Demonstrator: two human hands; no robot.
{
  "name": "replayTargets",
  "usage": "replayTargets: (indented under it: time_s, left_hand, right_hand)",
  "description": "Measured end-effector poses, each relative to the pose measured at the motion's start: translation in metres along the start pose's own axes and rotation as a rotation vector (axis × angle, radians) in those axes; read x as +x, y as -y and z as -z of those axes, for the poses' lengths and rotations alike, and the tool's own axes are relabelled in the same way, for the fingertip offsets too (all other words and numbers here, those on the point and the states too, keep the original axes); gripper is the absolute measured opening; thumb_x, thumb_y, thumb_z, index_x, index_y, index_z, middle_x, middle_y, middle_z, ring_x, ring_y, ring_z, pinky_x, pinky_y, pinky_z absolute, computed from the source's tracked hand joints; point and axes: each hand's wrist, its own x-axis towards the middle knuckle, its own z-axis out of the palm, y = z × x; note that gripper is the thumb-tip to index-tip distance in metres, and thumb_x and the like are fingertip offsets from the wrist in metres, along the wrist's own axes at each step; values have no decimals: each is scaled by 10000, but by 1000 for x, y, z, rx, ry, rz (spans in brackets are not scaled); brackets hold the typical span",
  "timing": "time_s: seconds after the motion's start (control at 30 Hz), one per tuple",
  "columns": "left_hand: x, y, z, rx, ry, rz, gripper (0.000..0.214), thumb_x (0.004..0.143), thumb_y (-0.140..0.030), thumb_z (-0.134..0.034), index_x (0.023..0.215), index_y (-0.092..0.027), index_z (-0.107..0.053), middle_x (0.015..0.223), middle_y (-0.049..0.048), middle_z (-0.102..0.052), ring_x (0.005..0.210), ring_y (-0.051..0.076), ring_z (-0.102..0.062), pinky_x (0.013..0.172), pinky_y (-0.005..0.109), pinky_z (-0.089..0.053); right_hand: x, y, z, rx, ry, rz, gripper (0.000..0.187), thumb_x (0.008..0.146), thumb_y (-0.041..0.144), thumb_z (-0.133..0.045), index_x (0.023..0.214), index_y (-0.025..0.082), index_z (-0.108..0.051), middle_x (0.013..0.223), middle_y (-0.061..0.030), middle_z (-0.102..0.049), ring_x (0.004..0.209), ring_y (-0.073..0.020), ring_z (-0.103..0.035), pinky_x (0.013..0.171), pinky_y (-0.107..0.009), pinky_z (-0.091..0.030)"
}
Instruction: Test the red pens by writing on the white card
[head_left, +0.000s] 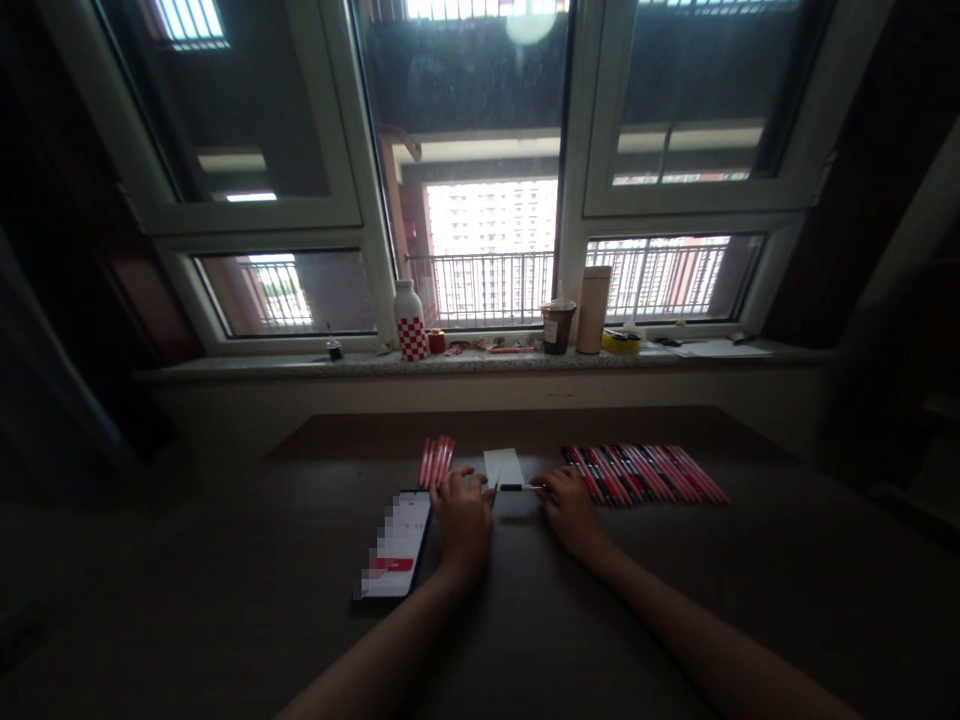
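Observation:
My left hand [463, 512] rests on the dark table [225, 600] with its fingers curled beside a small white paper [504, 467]; I cannot make out anything in it. My right hand [568, 507] pinches a thin pen [521, 487] that lies across the paper's near edge. A small bundle of red pens [437, 461] lies just beyond my left hand. A long row of red and dark pens [645, 473] lies to the right of my right hand. A phone [396, 545] with a lit screen lies to the left of my left hand.
A window sill [225, 365] runs behind the table. On it stand a red-and-white checked bottle [409, 320], a dark cup [558, 327], a tall beige flask [594, 309], a yellow tape roll [621, 341] and some papers [720, 348]. Large windows rise above.

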Motion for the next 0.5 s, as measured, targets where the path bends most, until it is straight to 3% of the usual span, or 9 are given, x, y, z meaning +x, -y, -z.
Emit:
replayTargets:
  time_s: [0.13,0.5]
  left_hand:
    - [0,-1,1,45,28,-17,142,849,-256,-550,885,-216,-681,1169,76,-536,1122,268,-427,1035,480,-258]
    - [2,0,-3,85,95,-26,122,802,-289,-626,885,-256,-709,1237,61,-521,1173,278,-393,1054,502,-225]
  right_hand:
    - [0,-1,0,-28,-13,-19,222,855,154,-503,955,199,-696,958,-77,-671,1015,-260,-483,910,-369,-367]
    - [-1,2,1,-45,-35,1,210,852,141,-512,950,180,-694,938,-77,-669,1001,-260,-483,904,-355,-373]
